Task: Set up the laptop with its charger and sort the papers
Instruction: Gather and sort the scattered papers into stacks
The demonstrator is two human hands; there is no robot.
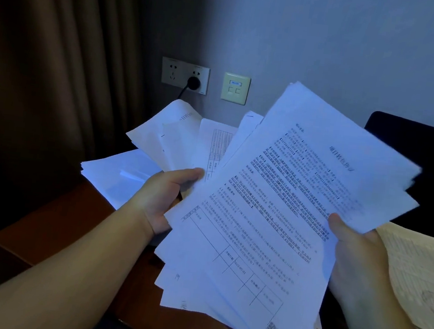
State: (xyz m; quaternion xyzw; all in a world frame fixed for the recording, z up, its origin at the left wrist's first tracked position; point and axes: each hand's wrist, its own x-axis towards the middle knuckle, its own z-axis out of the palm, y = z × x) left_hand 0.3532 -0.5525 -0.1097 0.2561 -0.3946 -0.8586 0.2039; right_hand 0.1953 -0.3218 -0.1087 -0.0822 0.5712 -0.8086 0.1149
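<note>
So, both forearms reach fwd. The left hand [164, 199] is palm-in, thumb curled over the left edge of a fanned sheaf of white printed paper sheets [272, 211]; other fingers hidden behind. The right hand [356, 258] pinches the sheaf's right edge, thumb on top, rest underneath. The sheaf is held tilted above a reddish-brown wooden desk [49, 223]; top pg has dense black text, a ruled table and a QR code. More loose white sheets [122, 175] lie in a messy pile on the desk's far left. A black round plug [193, 82] sits in a grey wall socket [185, 76].
</note>
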